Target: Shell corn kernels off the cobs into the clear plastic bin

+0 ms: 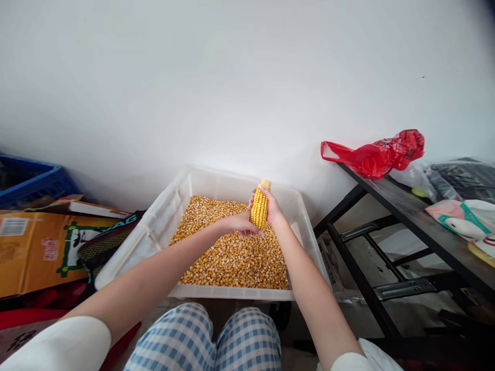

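An ear of corn (259,208) with yellow kernels stands roughly upright, its pale tip pointing up and away from me. My right hand (274,206) is wrapped around its right side, with fingertips showing on the far left edge. At the lower end, my left hand (240,223) grips the ear, fingers reaching beneath it; part of that grip is hidden. Both hands are above loose corn kernels (232,263), which lie in a deep layer inside a translucent plastic bin (232,292).
A black table frame (402,206) stands to the right, with a red plastic bag (379,154) on top. To the left are a cardboard box (34,252) and a blue crate (42,178). A white wall (232,77) rises behind the bin.
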Motion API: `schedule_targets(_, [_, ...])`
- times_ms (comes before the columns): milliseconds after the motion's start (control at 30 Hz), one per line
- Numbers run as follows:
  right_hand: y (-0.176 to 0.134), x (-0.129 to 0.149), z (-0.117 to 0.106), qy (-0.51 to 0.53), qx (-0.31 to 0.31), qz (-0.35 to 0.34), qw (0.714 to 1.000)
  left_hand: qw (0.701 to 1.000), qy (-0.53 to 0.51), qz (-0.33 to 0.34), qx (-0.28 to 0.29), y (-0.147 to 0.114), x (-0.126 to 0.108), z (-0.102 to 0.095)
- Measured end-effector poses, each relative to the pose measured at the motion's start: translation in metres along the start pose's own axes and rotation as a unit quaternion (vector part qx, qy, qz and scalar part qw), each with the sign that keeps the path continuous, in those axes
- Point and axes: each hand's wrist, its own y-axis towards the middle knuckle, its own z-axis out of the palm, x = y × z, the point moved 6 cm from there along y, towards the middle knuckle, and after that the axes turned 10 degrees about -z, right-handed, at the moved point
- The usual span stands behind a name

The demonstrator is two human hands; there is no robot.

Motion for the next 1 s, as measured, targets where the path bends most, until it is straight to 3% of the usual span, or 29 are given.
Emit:
schedule_targets(67, [0.001, -0.003, 0.001, -0.002, 0.035, 0.025, 0.999, 0.999, -0.036, 0.012, 0.004, 0.0, 0.0, 0.0])
schedule_targets(200, [0.004, 0.0, -0.002, -0.005, 0.048, 0.011, 0.999, 0.997, -0.078, 0.004, 0.004, 0.001, 0.003, 0.001])
schedule_targets(433, [0.007, 0.003, -0.006, 0.004, 0.048, -0.016, 0.999, 0.999, -0.034, -0.016, -0.021, 0.002, 0.01, -0.003])
schedule_targets(667, [0.006, 0.016, -0.012, 0.038, 0.048, -0.043, 0.997, 0.998, 0.012, -0.025, 0.06, -0.011, -0.007, 0.005])
schedule_targets(800, [0.008, 0.02, -0.017, 0.021, 0.013, -0.052, 0.998, 0.996, 0.01, 0.029, 0.079, -0.013, -0.018, 0.009])
schedule_targets(867, [0.012, 0.017, -0.022, -0.018, -0.02, -0.041, 0.999, 0.997, 0.034, 0.05, 0.048, -0.009, -0.016, 0.007])
schedule_targets(1000, [0.017, 0.014, -0.036, -0.087, -0.117, -0.046, 0.988, 0.989, 0.109, 0.064, -0.08, 0.001, -0.009, -0.005])
